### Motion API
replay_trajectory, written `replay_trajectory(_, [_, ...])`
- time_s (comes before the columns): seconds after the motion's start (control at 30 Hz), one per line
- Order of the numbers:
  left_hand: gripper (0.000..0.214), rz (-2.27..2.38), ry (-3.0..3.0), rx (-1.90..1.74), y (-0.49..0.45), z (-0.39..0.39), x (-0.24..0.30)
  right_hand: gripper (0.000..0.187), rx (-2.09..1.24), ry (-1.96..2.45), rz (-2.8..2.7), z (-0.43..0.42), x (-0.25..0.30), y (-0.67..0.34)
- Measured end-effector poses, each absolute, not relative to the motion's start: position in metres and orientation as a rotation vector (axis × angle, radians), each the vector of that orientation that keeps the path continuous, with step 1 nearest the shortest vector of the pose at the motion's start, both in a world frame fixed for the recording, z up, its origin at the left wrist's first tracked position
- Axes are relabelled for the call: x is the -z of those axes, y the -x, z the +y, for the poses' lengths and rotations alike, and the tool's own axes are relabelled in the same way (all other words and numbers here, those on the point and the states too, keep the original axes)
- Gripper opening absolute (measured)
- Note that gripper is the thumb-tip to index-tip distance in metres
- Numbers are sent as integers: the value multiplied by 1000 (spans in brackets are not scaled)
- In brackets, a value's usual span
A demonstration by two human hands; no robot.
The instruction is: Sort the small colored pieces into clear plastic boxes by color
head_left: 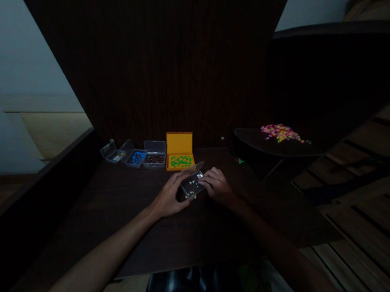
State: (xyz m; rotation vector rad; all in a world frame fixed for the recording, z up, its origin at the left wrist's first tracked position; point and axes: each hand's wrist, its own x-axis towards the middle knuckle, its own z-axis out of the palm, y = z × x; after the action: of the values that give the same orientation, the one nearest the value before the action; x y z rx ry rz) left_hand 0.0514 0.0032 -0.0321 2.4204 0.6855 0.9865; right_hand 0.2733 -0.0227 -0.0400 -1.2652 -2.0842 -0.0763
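A small clear plastic box (193, 185) with a few pale beads in it rests on the dark table (127, 223), its lid raised. My left hand (170, 196) grips its left side, fingers curled round it. Against the box's right side my right hand (216, 185) is closed, fingers bent. Both forearms reach in from the bottom of the picture.
Along the table's back stand a yellow box (179, 151) with green beads and three clear boxes (135, 155), one holding blue beads, one dark beads. A dark tray (265, 142) at right bears a heap of pink and yellow beads (280, 132). A small green piece (239, 161) lies nearby.
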Motion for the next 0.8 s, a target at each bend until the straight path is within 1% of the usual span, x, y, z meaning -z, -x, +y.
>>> replay_trajectory(0.4, [71,665,-2451,-942,-52,2,33,17,113,1341,-2144,-22,45,-272])
replay_trajectory(0.67, [69,662,-2443,-981,-48,5,33,23,61,1229,-1960,-26,34,-265])
replay_trajectory(0.8, [65,777,-2422,-1018,-45,10,33,23,35,1159,-1874,-31,25,-262])
